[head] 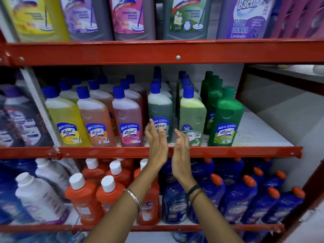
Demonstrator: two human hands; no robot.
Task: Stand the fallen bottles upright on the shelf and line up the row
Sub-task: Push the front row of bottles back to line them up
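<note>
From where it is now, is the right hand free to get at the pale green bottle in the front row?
Probably yes. The right hand is open just in front of the pale green bottle, with nothing between them; the left hand is off at the neighbouring dark green bottle.

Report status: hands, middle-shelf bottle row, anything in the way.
Left hand and right hand open, empty. Front row upright, dark-green blue-capped bottle at left fingertips. No obstruction seen.

Six bottles stood upright along the front of the middle shelf (245,151). Two empty hands were raised at the middle of the frame, the left hand (155,139) before the dark green bottle (160,111), the right hand (181,146) before the light green bottle (192,111).
</note>
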